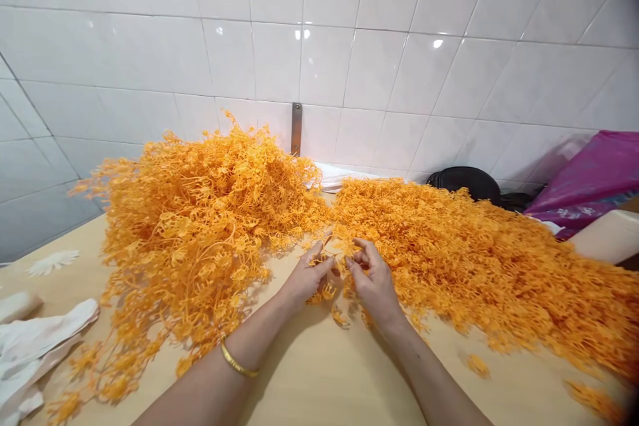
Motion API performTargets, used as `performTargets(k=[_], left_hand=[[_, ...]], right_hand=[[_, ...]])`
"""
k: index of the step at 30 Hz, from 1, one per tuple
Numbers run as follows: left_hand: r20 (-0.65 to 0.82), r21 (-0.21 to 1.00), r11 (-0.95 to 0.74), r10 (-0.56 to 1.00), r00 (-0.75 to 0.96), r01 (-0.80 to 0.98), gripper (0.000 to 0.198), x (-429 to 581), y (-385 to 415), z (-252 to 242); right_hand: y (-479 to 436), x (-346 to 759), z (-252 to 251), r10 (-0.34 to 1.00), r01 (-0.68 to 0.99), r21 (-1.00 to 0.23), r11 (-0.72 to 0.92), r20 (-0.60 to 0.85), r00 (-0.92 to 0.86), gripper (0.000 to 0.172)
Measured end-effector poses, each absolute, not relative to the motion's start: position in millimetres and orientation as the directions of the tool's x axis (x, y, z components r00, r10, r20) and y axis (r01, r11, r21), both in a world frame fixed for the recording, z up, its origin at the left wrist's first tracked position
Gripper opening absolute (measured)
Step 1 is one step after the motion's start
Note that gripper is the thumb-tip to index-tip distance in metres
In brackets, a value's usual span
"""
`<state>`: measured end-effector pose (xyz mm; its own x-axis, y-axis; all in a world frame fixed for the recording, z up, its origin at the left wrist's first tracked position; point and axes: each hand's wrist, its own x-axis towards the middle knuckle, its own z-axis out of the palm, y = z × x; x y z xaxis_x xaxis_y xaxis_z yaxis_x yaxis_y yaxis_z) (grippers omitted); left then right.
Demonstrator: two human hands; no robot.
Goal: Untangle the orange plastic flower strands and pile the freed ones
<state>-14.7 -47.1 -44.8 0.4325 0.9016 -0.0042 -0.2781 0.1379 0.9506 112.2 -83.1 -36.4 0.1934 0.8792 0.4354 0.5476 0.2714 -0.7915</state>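
Your left hand (304, 277) and right hand (374, 283) pinch narrowly on an orange sprig (327, 291), held close to separate it between tangled heaps (190, 213) on the table (319, 373).

- No words, labels, brands, numbers or signs can be read anywhere in this view.
- A magenta plastic bag (589, 170) at the right carries a pale printed pattern along its lower part; the print is too blurred to tell whether any of it is lettering.

Two hands (304, 276), two orange sprig heaps (190, 213), one gold bangle (238, 359).
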Motion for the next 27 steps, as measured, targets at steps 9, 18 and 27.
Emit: performTargets(k=[9, 18, 27], left_hand=[[-0.126, 0.704, 0.411, 0.875, 0.468, -0.579, 0.040, -21, -37, -44], [-0.179, 0.712, 0.459, 0.851, 0.494, -0.532, 0.031, -23, -34, -50], [-0.227, 0.690, 0.526, 0.809, 0.542, -0.497, 0.015, -22, -37, -49]], right_hand=[[-86, 104, -36, 0.969, 0.384, -0.891, 0.243, 0.241, -0.053, 0.025], [-85, 104, -34, 0.998, 0.029, -0.999, 0.017, 0.015, -0.069, 0.026], [-79, 106, -47, 0.962, 0.490, -0.851, 0.191, 0.262, 0.080, 0.033]])
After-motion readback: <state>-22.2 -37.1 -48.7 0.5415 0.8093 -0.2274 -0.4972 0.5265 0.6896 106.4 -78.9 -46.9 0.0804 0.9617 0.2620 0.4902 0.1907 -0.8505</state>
